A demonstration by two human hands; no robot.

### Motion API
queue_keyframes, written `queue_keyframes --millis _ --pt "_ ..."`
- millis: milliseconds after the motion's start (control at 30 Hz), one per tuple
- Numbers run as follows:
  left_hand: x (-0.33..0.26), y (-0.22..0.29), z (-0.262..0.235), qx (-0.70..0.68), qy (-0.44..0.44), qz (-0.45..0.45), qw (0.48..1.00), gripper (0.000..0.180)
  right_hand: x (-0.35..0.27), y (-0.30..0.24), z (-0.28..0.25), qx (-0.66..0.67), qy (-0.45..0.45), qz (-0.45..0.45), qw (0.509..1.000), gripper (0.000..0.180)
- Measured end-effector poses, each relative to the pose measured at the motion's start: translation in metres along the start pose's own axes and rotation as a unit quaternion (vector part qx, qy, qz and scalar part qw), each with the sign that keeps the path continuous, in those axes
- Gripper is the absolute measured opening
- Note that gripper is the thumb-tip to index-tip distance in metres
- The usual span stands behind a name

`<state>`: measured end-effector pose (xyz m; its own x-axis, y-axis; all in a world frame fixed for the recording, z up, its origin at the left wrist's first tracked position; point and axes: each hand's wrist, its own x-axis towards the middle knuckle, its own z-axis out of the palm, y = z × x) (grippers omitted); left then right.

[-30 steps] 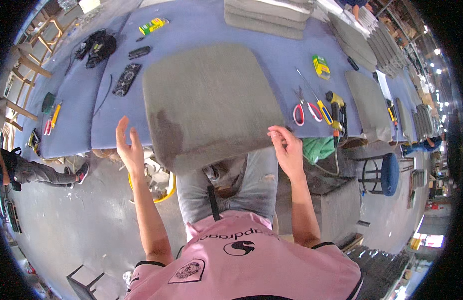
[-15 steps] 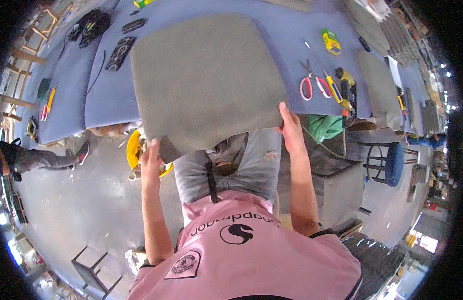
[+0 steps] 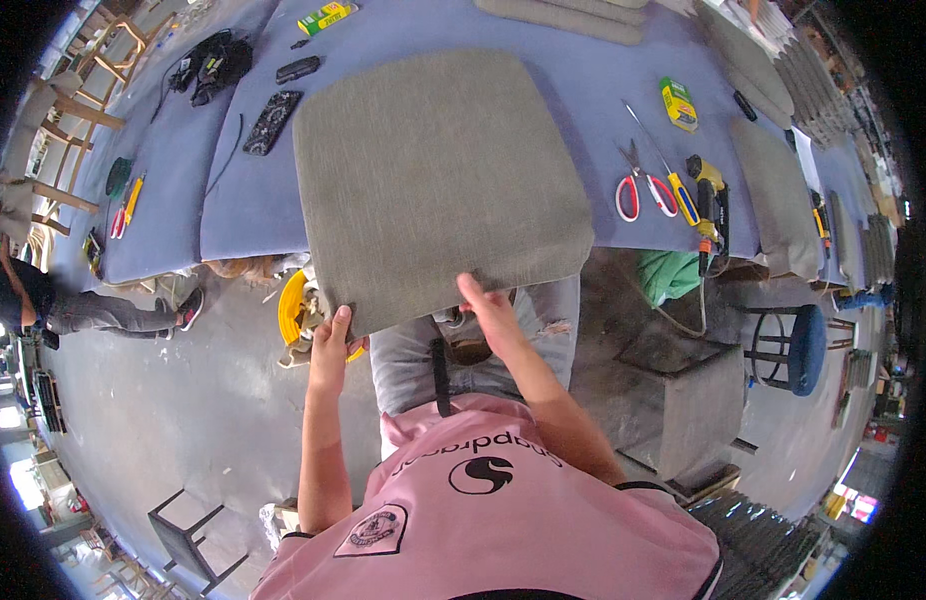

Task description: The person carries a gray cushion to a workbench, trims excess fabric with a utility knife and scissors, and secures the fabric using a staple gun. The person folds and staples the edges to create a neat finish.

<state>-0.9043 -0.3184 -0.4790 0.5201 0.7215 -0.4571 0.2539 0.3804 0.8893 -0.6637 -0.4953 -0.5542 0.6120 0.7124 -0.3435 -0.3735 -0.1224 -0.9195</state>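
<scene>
A large square grey-green seat cushion lies on the blue-covered table, its near edge hanging over the table's front. My left hand grips the cushion's near left corner. My right hand holds the near edge toward the middle, fingers on the fabric. Both forearms come up from my pink shirt below.
Red-handled scissors, a yellow-handled screwdriver and a yellow power drill lie right of the cushion. More grey cushions sit further right. Black items lie to the left. A blue stool stands right; another person crouches left.
My right hand has slid left along the cushion's near edge from the right corner toward the middle. My left hand has closed onto the near left corner. The view has moved closer to the table.
</scene>
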Motion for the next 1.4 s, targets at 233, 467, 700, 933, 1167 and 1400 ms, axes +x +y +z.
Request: queue_keyframes --millis 233,467,700,933,1167,1400 --pt "-0.052 0.073 0.012 -0.161 0.056 0.098 0.981 0.051 -0.054 -0.169 0.024 0.051 0.021 -0.152 0.987 0.037" --pt "-0.083 0.230 0.020 -0.132 -0.246 0.482 0.830 0.090 -0.009 -0.312 0.102 0.130 0.016 -0.341 0.931 0.034" --pt "0.004 0.447 0.100 0.293 -0.028 0.665 0.686 0.036 0.137 -0.384 0.157 0.002 0.150 -0.544 0.826 0.057" --pt "0.138 0.513 0.106 0.627 -0.040 0.259 0.734 0.079 0.193 -0.378 0.178 0.078 0.067 -0.544 0.833 0.055" --pt "0.151 0.528 0.102 0.611 -0.174 0.296 0.713 0.076 0.193 -0.394 0.170 -0.007 0.095 -0.637 0.765 0.053" --pt "0.134 0.508 0.095 0.605 -0.165 0.354 0.694 0.057 0.104 -0.375 0.078 -0.242 -0.006 -0.544 0.804 0.020"
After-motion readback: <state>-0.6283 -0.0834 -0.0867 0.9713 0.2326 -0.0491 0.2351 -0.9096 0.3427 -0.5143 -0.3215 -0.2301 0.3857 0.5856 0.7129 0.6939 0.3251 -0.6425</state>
